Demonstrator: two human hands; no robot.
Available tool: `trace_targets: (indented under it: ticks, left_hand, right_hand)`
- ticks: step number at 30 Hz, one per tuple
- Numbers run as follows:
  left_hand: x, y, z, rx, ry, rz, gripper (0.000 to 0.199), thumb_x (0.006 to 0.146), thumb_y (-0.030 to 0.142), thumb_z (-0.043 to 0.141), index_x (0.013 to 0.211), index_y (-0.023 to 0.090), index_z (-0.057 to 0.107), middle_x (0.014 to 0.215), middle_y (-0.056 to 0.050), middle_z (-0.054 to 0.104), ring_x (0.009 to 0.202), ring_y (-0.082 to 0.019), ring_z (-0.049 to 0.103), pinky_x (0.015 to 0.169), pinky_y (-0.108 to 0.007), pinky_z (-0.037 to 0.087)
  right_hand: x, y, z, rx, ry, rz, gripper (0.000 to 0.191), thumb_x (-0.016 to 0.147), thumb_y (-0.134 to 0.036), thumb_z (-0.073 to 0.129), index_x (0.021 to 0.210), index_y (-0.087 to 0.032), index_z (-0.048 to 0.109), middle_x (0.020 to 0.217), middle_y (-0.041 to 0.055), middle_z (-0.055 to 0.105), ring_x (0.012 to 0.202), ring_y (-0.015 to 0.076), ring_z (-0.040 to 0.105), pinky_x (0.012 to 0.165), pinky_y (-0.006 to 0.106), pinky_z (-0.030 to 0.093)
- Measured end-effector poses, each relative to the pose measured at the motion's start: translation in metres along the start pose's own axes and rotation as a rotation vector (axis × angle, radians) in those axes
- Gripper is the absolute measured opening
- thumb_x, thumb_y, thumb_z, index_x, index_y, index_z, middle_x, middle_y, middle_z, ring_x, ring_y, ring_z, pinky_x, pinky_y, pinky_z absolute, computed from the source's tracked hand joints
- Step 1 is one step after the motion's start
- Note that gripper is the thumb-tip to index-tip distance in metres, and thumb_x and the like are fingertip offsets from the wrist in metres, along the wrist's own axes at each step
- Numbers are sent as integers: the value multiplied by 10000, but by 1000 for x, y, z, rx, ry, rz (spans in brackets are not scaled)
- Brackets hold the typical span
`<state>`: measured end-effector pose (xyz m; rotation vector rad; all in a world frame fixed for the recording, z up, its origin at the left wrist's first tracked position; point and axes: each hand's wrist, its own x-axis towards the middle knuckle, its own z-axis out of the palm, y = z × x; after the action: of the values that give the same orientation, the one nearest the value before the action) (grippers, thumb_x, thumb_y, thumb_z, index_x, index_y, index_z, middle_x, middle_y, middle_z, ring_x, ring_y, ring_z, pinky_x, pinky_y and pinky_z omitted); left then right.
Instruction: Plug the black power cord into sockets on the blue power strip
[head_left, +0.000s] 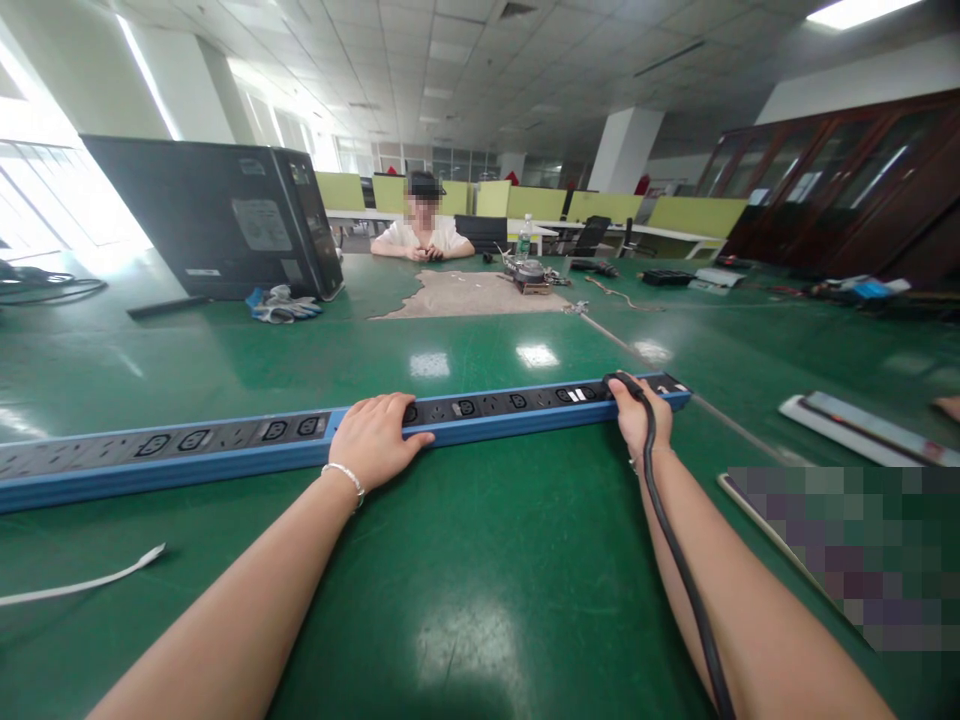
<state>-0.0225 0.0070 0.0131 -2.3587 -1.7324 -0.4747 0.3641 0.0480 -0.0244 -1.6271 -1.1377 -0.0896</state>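
A long blue power strip (510,428) with a black face of sockets lies across the green table. My left hand (379,435) grips it near the middle, fingers over the top and thumb along the front side. Close to the strip's right end, my right hand (641,412) is closed around a black power plug, held at the sockets. From that hand a black power cord (664,505) runs down along my right forearm. My fingers partly cover the plug, so I cannot tell how deep it sits in a socket.
A black computer case (217,220) stands at the back left, with work gloves (281,304) beside it. A white cable (97,582) lies front left. Across the table (480,345) sits a person (424,235). A long flat white bar (870,428) lies to the right.
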Motion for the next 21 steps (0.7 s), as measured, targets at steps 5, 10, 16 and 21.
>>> trace_targets:
  ticks: [5,10,16,21]
  left_hand:
    - [0,1,-1,11,-17,-7,528,782,552,478,1176,202,516,1137,-88,631,1092,-252,555,955,-385,383]
    - [0,0,-1,13,-8,6,536,785,554,473,1174,187,516,1123,-92,636,1089,-254,556,951,-381,384]
    - [0,1,-2,14,-11,5,537,786,553,471,1175,186,516,1125,-93,636,1094,-257,554,947,-381,387]
    - [0,1,-1,19,-20,-3,534,786,557,471,1179,198,513,1134,-88,633,1092,-252,554,952,-383,386]
  right_hand:
    - [-2,-1,-1,-57,7,23,424,747,-478,560,1004,-174,707,1095,118,663,1160,295,519,982,425,388]
    - [-6,-3,-2,-154,-24,12,422,785,-479,517,1033,-192,701,1141,131,636,1213,316,466,986,461,378]
    - [-4,5,-6,-200,-44,-25,435,785,-492,518,1061,-202,689,1223,141,578,1183,312,487,986,487,366]
    - [1,7,-5,-222,-60,8,453,750,-523,546,1037,-208,701,1191,139,591,1155,316,499,996,497,347]
